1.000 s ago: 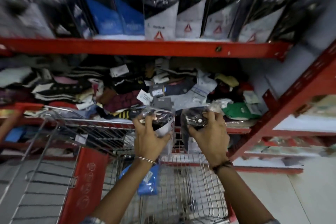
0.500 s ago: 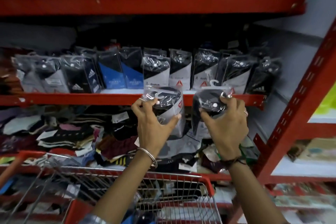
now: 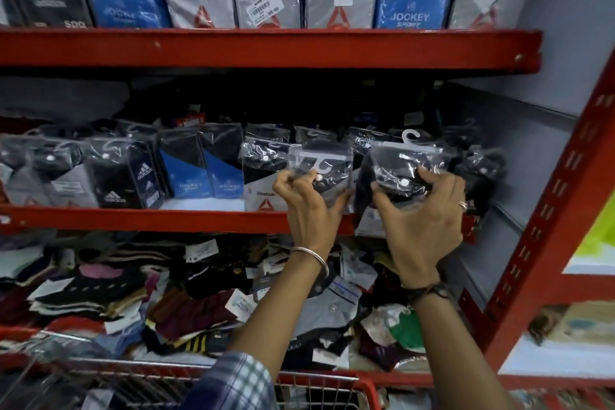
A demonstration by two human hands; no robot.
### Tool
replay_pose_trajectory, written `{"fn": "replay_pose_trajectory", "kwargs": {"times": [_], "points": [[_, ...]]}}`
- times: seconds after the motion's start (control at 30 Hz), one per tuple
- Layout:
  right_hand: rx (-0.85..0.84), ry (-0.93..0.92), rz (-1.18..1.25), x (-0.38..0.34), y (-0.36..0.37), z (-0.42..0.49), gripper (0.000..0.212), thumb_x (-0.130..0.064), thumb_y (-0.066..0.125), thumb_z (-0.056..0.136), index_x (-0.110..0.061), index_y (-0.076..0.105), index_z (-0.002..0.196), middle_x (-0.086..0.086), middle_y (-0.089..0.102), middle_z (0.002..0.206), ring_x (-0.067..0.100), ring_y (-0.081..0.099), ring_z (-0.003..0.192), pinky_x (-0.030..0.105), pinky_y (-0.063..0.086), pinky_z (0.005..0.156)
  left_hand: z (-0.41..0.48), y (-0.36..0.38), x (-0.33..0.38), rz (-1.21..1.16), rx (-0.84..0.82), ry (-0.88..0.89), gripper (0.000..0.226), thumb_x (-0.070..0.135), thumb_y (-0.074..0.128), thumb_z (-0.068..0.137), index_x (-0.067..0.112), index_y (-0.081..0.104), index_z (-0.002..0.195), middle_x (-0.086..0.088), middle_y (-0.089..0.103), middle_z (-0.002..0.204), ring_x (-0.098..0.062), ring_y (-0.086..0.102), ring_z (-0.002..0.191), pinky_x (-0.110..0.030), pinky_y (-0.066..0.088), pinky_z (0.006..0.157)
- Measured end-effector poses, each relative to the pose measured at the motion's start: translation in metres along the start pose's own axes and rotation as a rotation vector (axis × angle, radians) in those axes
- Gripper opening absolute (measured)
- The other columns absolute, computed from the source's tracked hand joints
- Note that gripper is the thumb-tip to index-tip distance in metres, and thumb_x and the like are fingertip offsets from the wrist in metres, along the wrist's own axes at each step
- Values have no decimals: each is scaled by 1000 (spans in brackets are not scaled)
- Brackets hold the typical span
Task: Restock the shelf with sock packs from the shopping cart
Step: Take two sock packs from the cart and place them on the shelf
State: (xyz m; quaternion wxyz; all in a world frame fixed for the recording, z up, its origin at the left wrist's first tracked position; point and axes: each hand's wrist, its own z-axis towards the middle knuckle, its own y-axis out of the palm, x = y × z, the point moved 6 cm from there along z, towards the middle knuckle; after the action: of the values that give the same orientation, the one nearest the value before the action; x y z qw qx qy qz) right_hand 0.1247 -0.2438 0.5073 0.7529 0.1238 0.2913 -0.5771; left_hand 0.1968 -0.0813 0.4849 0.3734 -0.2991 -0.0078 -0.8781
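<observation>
left hand (image 3: 307,206) grips one pack (image 3: 327,170) | right hand (image 3: 421,213) grips other pack (image 3: 399,173) | both upright, side by side | shelf (image 3: 166,220) row just behind | right nearer gap

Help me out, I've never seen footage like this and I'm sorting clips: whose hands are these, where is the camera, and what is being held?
No machine here. A person wears one camera on the head, looking forward and down at their own bare hands. The left hand grips one clear sock pack; the right hand grips another with a white hook on top. Both are raised in front of the middle red shelf, where similar packs stand in a row. Below lies a jumble of loose socks. The shopping cart's red rim shows at the bottom.
</observation>
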Motion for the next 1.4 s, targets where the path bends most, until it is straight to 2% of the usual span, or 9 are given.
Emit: {"fn": "replay_pose_trajectory", "kwargs": {"times": [0.3, 0.43, 0.53, 0.7, 0.83, 1.0, 1.13, 1.23, 1.4], "points": [[72, -50, 69, 4, 25, -4, 66, -48, 85, 55, -1, 54, 90, 18, 62, 106, 19, 55, 94, 17, 42, 66, 2, 20, -22, 106, -161, 26, 42, -20, 63, 71, 0, 43, 102, -29, 31, 121, -36, 57, 84, -39, 58, 57], [112, -74, 114, 3, 27, -5, 66, -52, 80, 57, -1, 54, 90, 21, 61, 103, 14, 48, 93, 10, 34, 78, 7, 16, -26, 146, -109, 7, 58, -12, 63, 75, 20, 33, 114, -28, 27, 137, -40, 47, 112, -43, 56, 80], [83, -69, 111, 2, 35, -4, 66, -50, 79, 58, 1, 53, 92, 20, 61, 105, 18, 52, 95, 10, 34, 78, 14, 17, -20, 311, -82, 173, 72, -16, 52, 68, 21, 36, 127, -14, 20, 146, -35, 19, 136, -53, 23, 108], [-19, -52, 57, 6, 60, -4, 63, -37, 88, 53, 0, 54, 91, 19, 61, 111, 31, 59, 96, 27, 48, 64, 17, 30, -24, 478, -299, 281, 89, -16, 60, 65, 17, 31, 141, -9, 30, 151, -26, 16, 142, -46, -5, 113], [-70, -72, 28, 8, 83, 0, 64, -37, 88, 55, -3, 50, 93, 19, 59, 113, 34, 59, 94, 37, 54, 55, 21, 33, -27, 470, -325, 259, 82, -10, 67, 67, 16, 35, 138, -11, 37, 146, -29, 25, 139, -46, -1, 113], [-149, -107, -108, 20, 103, -9, 64, -49, 68, 78, -5, 50, 121, 26, 49, 130, 38, 53, 111, 44, 57, 62, 10, 42, -38, 372, -380, 239, 94, -7, 60, 74, 19, 8, 148, -9, 3, 157, -26, -3, 144, -43, -7, 113], [-266, -318, -333, 30, 116, -29, 70, -45, 50, 92, -14, 21, 148, 14, 11, 155, 32, 11, 142, 47, 19, 114, -5, 51, -54, 403, -456, 267, 94, 8, 58, 84, 18, -11, 147, -7, -16, 154, -24, -17, 142, -45, -2, 114], [-348, -361, -370, 33, 123, -35, 72, -41, 47, 95, -12, 9, 148, 6, 3, 155, 23, 3, 143, 41, -1, 116, -11, 56, -64, 433, -512, 261, 83, 16, 51, 91, 17, -11, 146, -7, -20, 153, -22, -20, 140, -44, -2, 114], [-534, -381, -374, 44, 130, -44, 66, -39, 35, 99, -14, -4, 146, 3, -9, 154, 22, -6, 143, 42, 0, 118, -15, 55, -67, 432, -558, 261, 77, 18, 45, 95, 18, -13, 146, -2, -26, 151, -19, -21, 140, -41, -8, 113]]}}
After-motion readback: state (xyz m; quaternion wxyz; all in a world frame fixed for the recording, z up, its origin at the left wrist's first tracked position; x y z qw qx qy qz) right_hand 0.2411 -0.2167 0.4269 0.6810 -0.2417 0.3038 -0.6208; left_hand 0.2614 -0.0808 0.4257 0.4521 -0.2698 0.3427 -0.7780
